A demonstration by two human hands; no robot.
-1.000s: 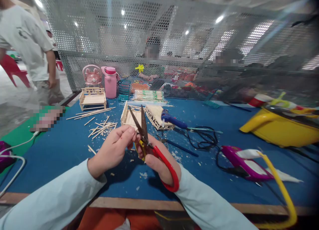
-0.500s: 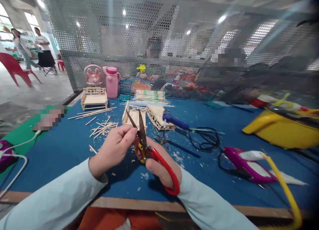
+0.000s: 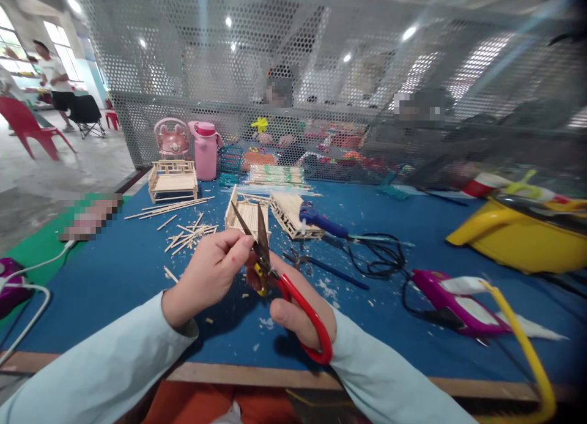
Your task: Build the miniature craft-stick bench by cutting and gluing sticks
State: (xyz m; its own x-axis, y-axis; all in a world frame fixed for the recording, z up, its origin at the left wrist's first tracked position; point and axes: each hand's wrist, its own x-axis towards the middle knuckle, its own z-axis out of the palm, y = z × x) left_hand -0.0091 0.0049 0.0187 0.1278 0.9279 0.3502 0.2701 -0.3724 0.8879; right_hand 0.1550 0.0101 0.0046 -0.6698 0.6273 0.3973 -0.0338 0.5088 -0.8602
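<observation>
Scissors (image 3: 293, 295) sat clenched in the right hand (image 3: 300, 311) above the near table (image 3: 114, 271), long axis running away, parted blades (image 3: 262, 234) pointing up and slightly left. Left hand (image 3: 211, 274) pinched shut beside the blades, contents indiscernible; a stick frame (image 3: 245, 216) stood beyond.

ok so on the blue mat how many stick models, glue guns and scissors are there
stick models: 3
glue guns: 2
scissors, held in the right hand: 1
total: 6
</observation>
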